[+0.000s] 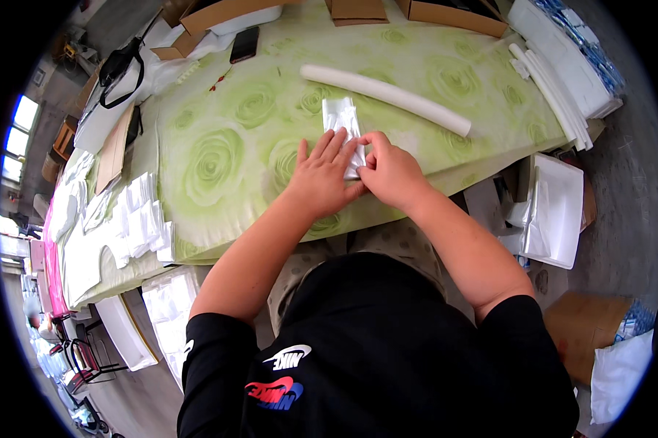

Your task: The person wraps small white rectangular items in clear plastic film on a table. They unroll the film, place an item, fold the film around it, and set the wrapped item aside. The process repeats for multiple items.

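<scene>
A narrow, folded white plastic packet, shiny like thin film, lies on the green rose-patterned tablecloth in front of me. Across its near left part my left hand rests flat, fingers stretched out and pressing down. At its right edge my right hand has thumb and forefinger pinched together on the film, the other fingers curled in. Both hands cover much of the packet's near half. Beyond them a long white roll lies slantwise, apart from the packet.
White folded packets pile up on the table's left side. Toward the back lie a dark phone and cardboard boxes. White tubes line the right edge, with a white foam box below.
</scene>
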